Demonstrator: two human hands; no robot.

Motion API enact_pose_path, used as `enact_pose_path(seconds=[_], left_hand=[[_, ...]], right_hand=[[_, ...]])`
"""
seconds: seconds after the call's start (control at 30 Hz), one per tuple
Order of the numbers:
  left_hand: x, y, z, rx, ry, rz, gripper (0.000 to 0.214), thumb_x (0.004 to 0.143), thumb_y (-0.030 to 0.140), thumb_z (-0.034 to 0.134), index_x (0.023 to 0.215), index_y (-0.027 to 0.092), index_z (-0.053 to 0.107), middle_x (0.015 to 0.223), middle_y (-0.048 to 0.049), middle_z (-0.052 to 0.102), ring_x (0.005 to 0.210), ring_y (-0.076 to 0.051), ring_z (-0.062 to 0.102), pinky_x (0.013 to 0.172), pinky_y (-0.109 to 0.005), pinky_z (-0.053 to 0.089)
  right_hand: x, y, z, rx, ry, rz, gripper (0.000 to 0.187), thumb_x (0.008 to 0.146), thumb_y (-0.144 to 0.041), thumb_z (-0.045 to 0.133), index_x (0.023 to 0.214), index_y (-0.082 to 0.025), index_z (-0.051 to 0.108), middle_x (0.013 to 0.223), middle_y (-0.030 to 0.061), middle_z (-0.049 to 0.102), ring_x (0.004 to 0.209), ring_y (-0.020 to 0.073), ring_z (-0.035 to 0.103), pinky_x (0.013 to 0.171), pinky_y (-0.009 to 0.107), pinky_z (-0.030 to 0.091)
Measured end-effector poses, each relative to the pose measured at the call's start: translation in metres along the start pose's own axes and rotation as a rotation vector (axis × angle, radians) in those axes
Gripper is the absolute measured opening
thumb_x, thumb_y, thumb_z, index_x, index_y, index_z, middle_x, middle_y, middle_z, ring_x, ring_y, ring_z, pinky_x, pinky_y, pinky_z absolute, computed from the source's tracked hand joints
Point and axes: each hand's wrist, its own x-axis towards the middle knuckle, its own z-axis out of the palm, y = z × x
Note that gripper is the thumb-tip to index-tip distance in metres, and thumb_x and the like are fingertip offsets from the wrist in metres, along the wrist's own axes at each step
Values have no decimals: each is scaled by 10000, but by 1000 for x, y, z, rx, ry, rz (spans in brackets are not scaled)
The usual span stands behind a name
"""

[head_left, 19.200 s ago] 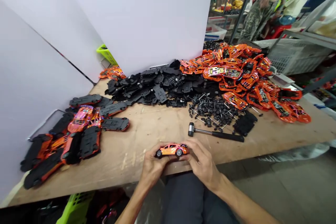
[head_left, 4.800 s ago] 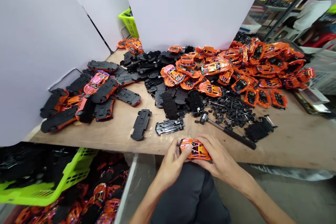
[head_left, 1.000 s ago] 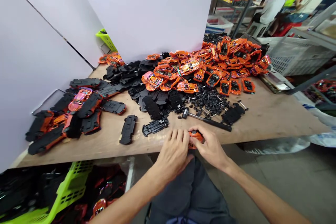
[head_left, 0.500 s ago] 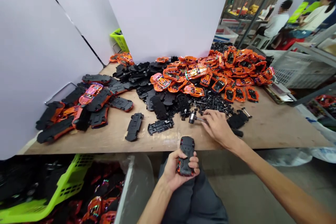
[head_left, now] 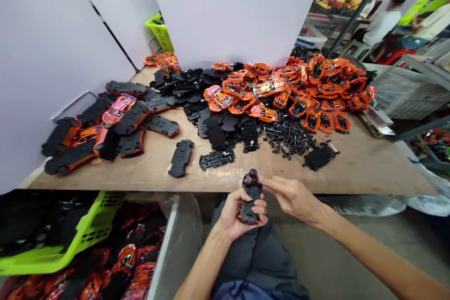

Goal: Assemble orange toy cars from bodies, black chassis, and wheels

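Observation:
In my left hand [head_left: 234,218] is a toy car [head_left: 250,204], its black underside turned up and its orange body showing along the edges. My right hand [head_left: 295,199] is closed on a small hammer [head_left: 252,176]. The hammer's dark head is over the far end of the car; whether it touches cannot be made out. My right fingers hide most of its handle. On the table beyond lie a loose black chassis [head_left: 216,159], another black chassis [head_left: 181,158] and a heap of wheel axles [head_left: 290,137].
Orange car bodies [head_left: 269,86] are heaped at the back of the wooden table [head_left: 140,176]. Assembled cars [head_left: 128,119] pile up at the left. A green basket [head_left: 82,234] and a bin of cars stand below. Two people sit at the far right.
My right hand has brought the hammer from the table toward me, over the car. My left hand still holds the car. The view has tilted slightly downward.

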Motion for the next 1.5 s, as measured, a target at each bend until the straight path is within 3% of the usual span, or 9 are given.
enact_pose_path(seconds=[0.27, 0.43, 0.57, 0.83, 1.03, 1.13, 1.3, 1.4, 1.5], left_hand=[[0, 1, -1, -14, -12, -14, 370, 659, 134, 595, 1022, 83, 547, 787, 7, 447, 592, -87, 483, 638, -243, 460], [-2, 2, 1, -35, 7, -21, 361, 671, 131, 588, 1026, 87, 541, 788, 10, 441, 596, -87, 489, 657, -250, 469], [-3, 2, 4, -49, 37, -25, 372, 666, 124, 591, 1033, 96, 531, 785, 14, 434, 591, -84, 483, 652, -242, 468], [0, 0, 3, 43, 43, 60, 298, 692, 141, 616, 984, 84, 599, 780, -21, 527, 620, -101, 531, 665, -257, 508], [-13, -25, -3, 606, 341, 410, 344, 816, 304, 819, 1080, 96, 744, 934, -111, 741, 793, -200, 698, 751, -320, 573], [-17, -30, 4, 715, 297, 623, 518, 719, 351, 926, 1164, 153, 748, 1011, -89, 775, 890, -224, 725, 860, -352, 583], [-16, 8, 24, 1050, 232, 962, 436, 652, 320, 965, 1005, 171, 758, 1110, -98, 793, 1095, -277, 732, 1018, -395, 551], [-17, 38, 30, 1550, 215, 999, 327, 748, 273, 901, 1033, 194, 761, 1122, -93, 787, 1081, -263, 736, 993, -389, 568], [-11, 51, 27, 1948, 177, 1038, 326, 853, 266, 812, 1172, 237, 751, 1141, -81, 772, 1074, -245, 726, 979, -376, 572]], right_hand=[[-10, 3, -5, -31, -49, -12, 561, 986, -93, 483, 1496, -304, 584, 942, 54, 754, 743, 184, 707, 691, 287, 607], [13, 6, 3, -2, 182, -14, 461, 1009, -101, 494, 1405, -270, 658, 1071, 73, 783, 897, 196, 746, 787, 298, 618], [17, 15, 9, -44, 61, -42, 435, 1000, -99, 499, 1357, -258, 691, 941, 59, 775, 805, 186, 732, 736, 286, 606], [-6, 41, -11, -98, -25, 47, 363, 1055, -214, 515, 1377, -259, 676, 1133, 87, 780, 971, 229, 750, 862, 352, 607], [6, 33, -3, -206, 259, 163, 288, 1034, -313, 577, 1274, -241, 721, 1237, 144, 702, 1162, 328, 653, 1029, 537, 508], [-9, 1, 17, 164, 376, 261, 350, 1036, -382, 587, 1360, -254, 613, 1249, 120, 686, 1158, 285, 665, 1025, 461, 540], [-20, -24, 54, 529, 392, 319, 334, 923, -366, 762, 1207, -264, 616, 1144, 60, 715, 1071, 239, 708, 941, 345, 593], [-12, -3, 53, 421, 423, 260, 189, 944, -274, 709, 1130, -255, 679, 1154, 65, 709, 1098, 247, 692, 1008, 388, 565], [-11, 23, 47, 401, 404, 318, 318, 886, -261, 773, 1189, -256, 680, 1171, 60, 726, 1079, 256, 710, 987, 396, 578]])
